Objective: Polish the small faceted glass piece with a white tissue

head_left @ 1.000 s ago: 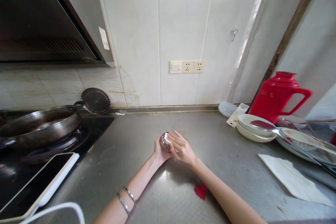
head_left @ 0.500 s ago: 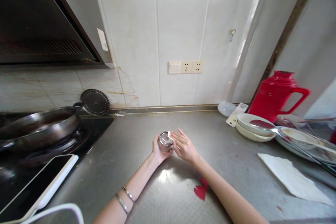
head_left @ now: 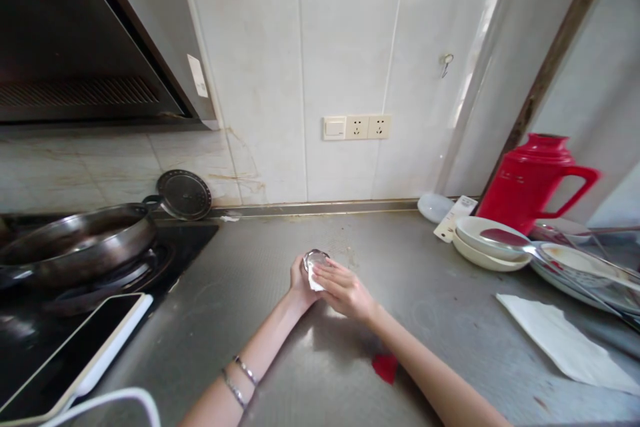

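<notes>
Over the middle of the steel counter (head_left: 250,320), my left hand (head_left: 299,284) is wrapped round a small shiny metal cup (head_left: 315,259). It holds the cup just above the surface. My right hand (head_left: 343,287) presses a small white piece of tissue (head_left: 313,278) against the cup's side, fingers together on it. A red smear (head_left: 385,367) lies on the counter below my right forearm.
A dark wok (head_left: 75,247) sits on the stove at left, with a round lid (head_left: 183,195) against the wall. A tablet (head_left: 70,353) lies at the front left. Right side: red thermos jug (head_left: 533,180), stacked plates (head_left: 487,243) with a spoon, and a white paper (head_left: 565,343).
My right hand has slid from the cup's top down onto its side with the white tissue. The cup has turned slightly in my left hand.
</notes>
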`<state>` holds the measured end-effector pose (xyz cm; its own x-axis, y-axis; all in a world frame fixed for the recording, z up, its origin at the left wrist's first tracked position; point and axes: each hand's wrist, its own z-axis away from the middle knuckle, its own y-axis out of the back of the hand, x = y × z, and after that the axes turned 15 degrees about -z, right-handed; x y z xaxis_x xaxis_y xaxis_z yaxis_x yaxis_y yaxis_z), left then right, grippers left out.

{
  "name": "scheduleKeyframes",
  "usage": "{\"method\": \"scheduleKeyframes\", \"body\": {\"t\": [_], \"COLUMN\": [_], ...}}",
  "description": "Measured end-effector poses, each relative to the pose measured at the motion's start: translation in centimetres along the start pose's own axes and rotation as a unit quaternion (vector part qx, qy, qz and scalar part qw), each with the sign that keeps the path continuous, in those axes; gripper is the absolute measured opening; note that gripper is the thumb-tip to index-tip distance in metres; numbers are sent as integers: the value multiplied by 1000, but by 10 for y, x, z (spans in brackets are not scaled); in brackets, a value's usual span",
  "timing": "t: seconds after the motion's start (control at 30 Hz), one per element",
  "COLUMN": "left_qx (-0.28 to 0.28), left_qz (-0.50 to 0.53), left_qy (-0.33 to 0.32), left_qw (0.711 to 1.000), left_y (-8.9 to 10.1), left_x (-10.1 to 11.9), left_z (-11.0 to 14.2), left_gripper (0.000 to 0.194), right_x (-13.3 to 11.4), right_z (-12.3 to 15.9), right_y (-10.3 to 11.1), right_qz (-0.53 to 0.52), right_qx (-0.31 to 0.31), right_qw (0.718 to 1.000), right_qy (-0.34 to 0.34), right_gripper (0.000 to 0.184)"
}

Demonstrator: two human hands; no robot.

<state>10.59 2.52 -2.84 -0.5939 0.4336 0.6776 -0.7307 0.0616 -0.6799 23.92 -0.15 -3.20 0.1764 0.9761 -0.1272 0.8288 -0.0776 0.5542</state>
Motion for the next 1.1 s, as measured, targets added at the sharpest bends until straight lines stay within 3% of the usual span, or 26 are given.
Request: {"method": "scheduleKeyframes", "body": {"t": [0.07,0.13,0.27,0.33,0.43,0.5,0.6,0.67,0.77,0.9,1.0,1.1], "left_qx": [22,29,25,29,42,72,127,133,116,121,140,150], "left_qz": [-19,-57,-147,-182,-233,-273,-342,-391,-440,-463,-461,-457], "left_qy": [-5,10,3,-25,-68,-119,-238,-287,-312,-312,-305,-309], "left_qw": [1000,998,989,983,969,952,900,864,834,821,822,820], "left_y": [0,-1,-5,-7,-9,-7,-5,-4,-4,-3,-1,1], "left_x": [3,5,5,3,-1,-5,-8,-8,-8,-9,-10,-8], "left_z": [1,4,9,10,8,5,1,1,2,1,-2,-3], "left_gripper": [30,35,46,49,50,49,45,43,42,43,44,43], "right_x": [1,1,9,17,28,30,28,24,18,12,9,8], "right_z": [-1,-4,-8,-7,-4,-3,-4,-6,-8,-9,-10,-9], "right_y": [2,4,14,19,24,24,22,21,20,15,12,12], "right_qz": [-17,-33,-25,-39,-74,-88,-94,-88,-76,-58,-29,-4], "right_qx": [40,119,258,256,213,193,180,180,183,187,169,120], "right_qw": [999,987,907,881,874,879,885,889,897,913,951,980], "right_qy": [-24,-107,-331,-395,-430,-428,-419,-412,-396,-357,-256,-160], "right_gripper": [31,23,41,49,53,54,54,53,51,42,29,32]}}
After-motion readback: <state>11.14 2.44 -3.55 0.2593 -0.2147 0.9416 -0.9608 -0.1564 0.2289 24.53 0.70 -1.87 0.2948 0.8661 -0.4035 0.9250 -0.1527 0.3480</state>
